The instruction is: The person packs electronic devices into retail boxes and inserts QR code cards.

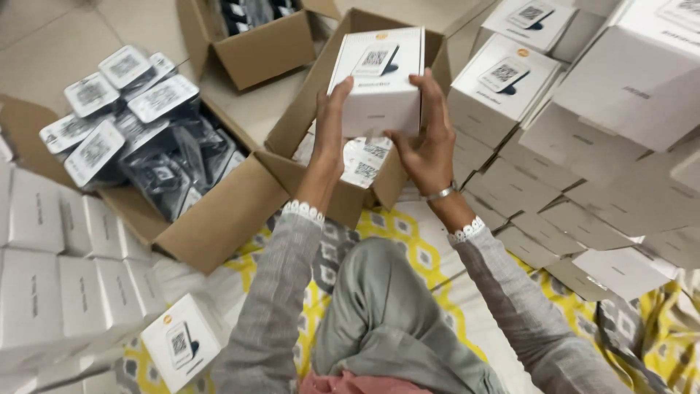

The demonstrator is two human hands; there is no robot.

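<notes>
A small white carton (379,73) with a picture of a device on top is held up between both hands over an open brown cardboard box (292,131). My left hand (332,120) grips its left side, fingers upright. My right hand (425,138), with a metal bangle at the wrist, clasps its right side and underside. Inside the brown box below lie white wrapped leaflets or packets (364,160).
A second open brown box (211,219) at the left holds several bagged devices (131,124). Stacks of white cartons (58,270) stand at the left and white cartons (598,146) pile at the right. One white carton (179,343) lies by my knee on a yellow patterned cloth (408,233).
</notes>
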